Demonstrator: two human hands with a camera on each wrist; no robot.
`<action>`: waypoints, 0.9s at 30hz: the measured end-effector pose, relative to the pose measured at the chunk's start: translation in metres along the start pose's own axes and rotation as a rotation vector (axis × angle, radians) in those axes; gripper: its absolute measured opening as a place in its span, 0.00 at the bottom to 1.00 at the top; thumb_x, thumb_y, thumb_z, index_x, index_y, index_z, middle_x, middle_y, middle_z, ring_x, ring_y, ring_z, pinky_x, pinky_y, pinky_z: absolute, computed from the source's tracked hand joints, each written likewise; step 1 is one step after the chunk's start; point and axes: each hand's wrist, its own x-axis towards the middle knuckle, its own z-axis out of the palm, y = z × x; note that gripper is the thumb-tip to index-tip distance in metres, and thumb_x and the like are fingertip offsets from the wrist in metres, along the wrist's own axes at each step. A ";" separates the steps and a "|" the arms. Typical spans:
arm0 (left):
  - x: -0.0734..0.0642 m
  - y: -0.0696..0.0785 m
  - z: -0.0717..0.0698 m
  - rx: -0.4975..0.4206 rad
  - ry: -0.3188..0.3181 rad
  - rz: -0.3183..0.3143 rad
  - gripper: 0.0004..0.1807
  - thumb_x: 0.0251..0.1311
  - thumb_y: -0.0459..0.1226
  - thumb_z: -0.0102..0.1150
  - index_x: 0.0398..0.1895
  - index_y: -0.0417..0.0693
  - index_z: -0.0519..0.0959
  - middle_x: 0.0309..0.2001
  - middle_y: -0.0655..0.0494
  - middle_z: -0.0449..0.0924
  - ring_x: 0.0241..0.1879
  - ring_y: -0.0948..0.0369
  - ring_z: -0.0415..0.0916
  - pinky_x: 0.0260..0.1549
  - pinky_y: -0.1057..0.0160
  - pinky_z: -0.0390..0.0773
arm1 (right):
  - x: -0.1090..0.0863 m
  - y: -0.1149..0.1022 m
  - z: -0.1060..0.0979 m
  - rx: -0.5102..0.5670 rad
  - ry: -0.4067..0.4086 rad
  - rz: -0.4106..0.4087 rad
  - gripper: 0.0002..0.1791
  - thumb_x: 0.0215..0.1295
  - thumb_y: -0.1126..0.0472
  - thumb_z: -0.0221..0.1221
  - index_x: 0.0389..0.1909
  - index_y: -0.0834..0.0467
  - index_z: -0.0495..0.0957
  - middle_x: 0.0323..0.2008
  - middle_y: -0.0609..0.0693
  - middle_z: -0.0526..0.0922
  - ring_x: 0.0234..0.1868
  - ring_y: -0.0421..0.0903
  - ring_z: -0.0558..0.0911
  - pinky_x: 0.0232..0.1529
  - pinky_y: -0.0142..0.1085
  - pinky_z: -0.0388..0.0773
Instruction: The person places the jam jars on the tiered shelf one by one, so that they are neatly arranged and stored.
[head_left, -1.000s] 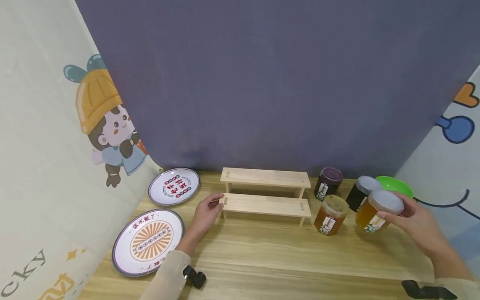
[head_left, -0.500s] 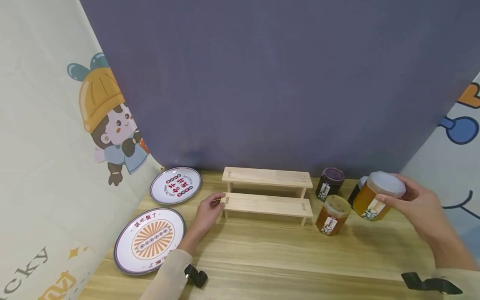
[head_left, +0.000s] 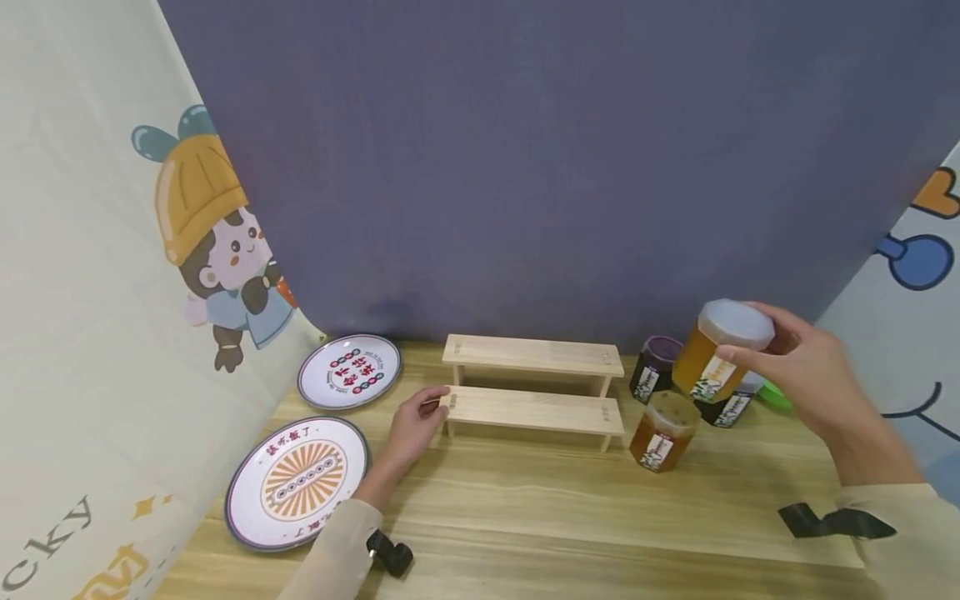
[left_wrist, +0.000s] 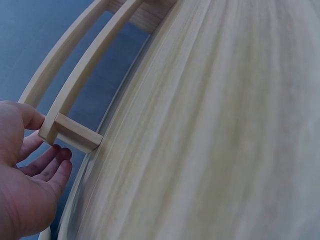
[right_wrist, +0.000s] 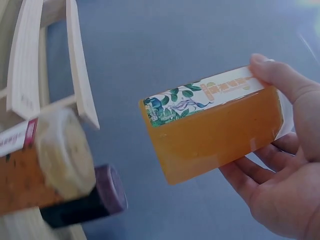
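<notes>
My right hand holds an amber honey jar by its white lid, raised above the other jars. In the right wrist view, thumb and fingers grip the lid end of the jar, whose label has green leaves. A two-tier wooden shelf stands mid-table. My left hand pinches the left end of its lower board; in the left wrist view the thumb and index finger meet the board's end and the other fingers curl below.
Beneath the raised jar stand an orange-brown jar, a purple-lidded dark jar and a white-lidded dark jar. Behind them is a green bowl. Two patterned plates, small and large, lie at left. A dark curtain closes the back.
My right hand has lifted the honey jar from beside the green bowl, up and leftward over the other jars. The left hand stays at the shelf's end.
</notes>
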 end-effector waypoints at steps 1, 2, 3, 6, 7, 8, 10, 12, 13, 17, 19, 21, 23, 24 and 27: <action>0.000 0.000 0.000 -0.002 -0.003 0.001 0.17 0.68 0.29 0.60 0.59 0.40 0.82 0.63 0.38 0.81 0.63 0.43 0.80 0.64 0.52 0.83 | 0.001 -0.004 0.002 0.011 0.002 -0.003 0.42 0.67 0.48 0.69 0.78 0.50 0.62 0.51 0.28 0.72 0.46 0.26 0.75 0.38 0.14 0.76; 0.000 0.000 0.000 -0.004 -0.005 0.003 0.17 0.68 0.29 0.60 0.60 0.39 0.82 0.63 0.38 0.81 0.63 0.43 0.80 0.64 0.51 0.83 | 0.003 -0.007 0.005 0.024 0.002 -0.011 0.42 0.67 0.49 0.69 0.78 0.50 0.63 0.52 0.29 0.72 0.46 0.27 0.75 0.38 0.15 0.77; 0.000 0.000 0.000 -0.005 -0.006 0.006 0.18 0.68 0.29 0.60 0.60 0.39 0.81 0.63 0.38 0.81 0.63 0.43 0.80 0.64 0.51 0.82 | 0.004 -0.010 0.007 0.039 0.002 -0.019 0.41 0.66 0.50 0.69 0.78 0.50 0.63 0.52 0.29 0.73 0.46 0.28 0.76 0.38 0.16 0.77; 0.000 0.000 0.000 -0.008 -0.014 0.007 0.18 0.68 0.29 0.60 0.60 0.39 0.81 0.63 0.37 0.80 0.63 0.42 0.80 0.64 0.51 0.83 | 0.007 -0.017 0.015 0.084 -0.010 -0.052 0.40 0.66 0.54 0.70 0.77 0.50 0.65 0.52 0.30 0.75 0.46 0.28 0.78 0.39 0.17 0.79; 0.000 0.001 0.000 -0.009 -0.017 0.004 0.18 0.68 0.29 0.60 0.60 0.38 0.81 0.63 0.37 0.80 0.63 0.42 0.80 0.64 0.51 0.83 | 0.008 -0.019 0.018 0.098 -0.019 -0.062 0.40 0.67 0.55 0.70 0.77 0.51 0.65 0.52 0.30 0.75 0.47 0.29 0.78 0.39 0.18 0.80; 0.000 0.001 0.000 -0.007 -0.020 0.000 0.18 0.68 0.29 0.60 0.60 0.39 0.81 0.63 0.37 0.80 0.63 0.42 0.80 0.64 0.51 0.83 | 0.009 -0.022 0.021 0.113 -0.027 -0.067 0.40 0.67 0.55 0.70 0.77 0.51 0.64 0.52 0.31 0.75 0.47 0.29 0.78 0.39 0.18 0.80; 0.000 0.000 0.000 0.000 -0.025 -0.005 0.18 0.68 0.29 0.60 0.60 0.39 0.81 0.63 0.37 0.80 0.63 0.42 0.80 0.63 0.52 0.83 | 0.011 -0.026 0.026 0.129 -0.045 -0.074 0.40 0.67 0.55 0.69 0.77 0.51 0.64 0.54 0.31 0.75 0.48 0.29 0.78 0.40 0.18 0.81; 0.000 0.000 0.001 0.006 -0.027 -0.008 0.18 0.68 0.29 0.59 0.60 0.39 0.81 0.64 0.38 0.80 0.63 0.43 0.80 0.63 0.53 0.83 | 0.013 -0.032 0.032 0.150 -0.060 -0.080 0.40 0.67 0.55 0.69 0.77 0.51 0.64 0.55 0.33 0.74 0.50 0.30 0.78 0.42 0.19 0.81; 0.000 0.000 0.001 0.008 -0.026 -0.008 0.18 0.68 0.29 0.59 0.60 0.40 0.81 0.64 0.38 0.80 0.63 0.43 0.80 0.63 0.54 0.84 | 0.015 -0.034 0.036 0.161 -0.065 -0.080 0.39 0.67 0.55 0.69 0.77 0.51 0.64 0.55 0.34 0.74 0.50 0.31 0.78 0.42 0.19 0.81; 0.001 -0.001 0.001 0.012 -0.020 -0.002 0.18 0.68 0.29 0.59 0.60 0.40 0.82 0.63 0.38 0.81 0.63 0.44 0.80 0.62 0.55 0.84 | 0.020 -0.044 0.051 0.210 -0.076 -0.098 0.37 0.67 0.56 0.69 0.75 0.51 0.66 0.54 0.36 0.77 0.49 0.33 0.79 0.42 0.23 0.83; 0.001 0.000 0.000 0.005 -0.014 -0.008 0.18 0.67 0.29 0.60 0.60 0.40 0.82 0.63 0.38 0.81 0.63 0.44 0.80 0.62 0.56 0.84 | 0.023 -0.048 0.058 0.241 -0.083 -0.113 0.37 0.67 0.58 0.69 0.74 0.52 0.67 0.53 0.36 0.78 0.48 0.34 0.80 0.42 0.24 0.84; 0.000 0.001 0.000 0.000 -0.009 -0.010 0.18 0.67 0.29 0.60 0.59 0.39 0.82 0.63 0.37 0.81 0.63 0.43 0.80 0.62 0.56 0.84 | 0.025 -0.052 0.066 0.262 -0.091 -0.123 0.37 0.66 0.57 0.70 0.75 0.53 0.67 0.53 0.37 0.78 0.48 0.35 0.80 0.42 0.24 0.84; -0.001 0.001 0.000 -0.005 -0.004 -0.007 0.18 0.67 0.28 0.60 0.59 0.38 0.81 0.63 0.36 0.80 0.63 0.43 0.80 0.62 0.55 0.84 | 0.028 -0.055 0.073 0.268 -0.102 -0.131 0.38 0.66 0.56 0.70 0.75 0.53 0.66 0.54 0.38 0.78 0.50 0.35 0.80 0.43 0.23 0.84; -0.001 0.002 0.000 -0.009 -0.003 -0.006 0.18 0.67 0.29 0.60 0.60 0.38 0.81 0.63 0.36 0.80 0.63 0.42 0.80 0.62 0.54 0.84 | 0.029 -0.057 0.076 0.271 -0.107 -0.128 0.39 0.66 0.55 0.70 0.76 0.52 0.66 0.55 0.39 0.78 0.50 0.35 0.80 0.44 0.22 0.84; -0.002 0.003 0.000 -0.014 -0.004 -0.003 0.18 0.68 0.30 0.60 0.60 0.38 0.81 0.63 0.36 0.80 0.63 0.42 0.80 0.63 0.52 0.83 | 0.033 -0.061 0.086 0.267 -0.125 -0.117 0.40 0.66 0.52 0.70 0.76 0.50 0.65 0.59 0.45 0.77 0.53 0.36 0.79 0.46 0.21 0.83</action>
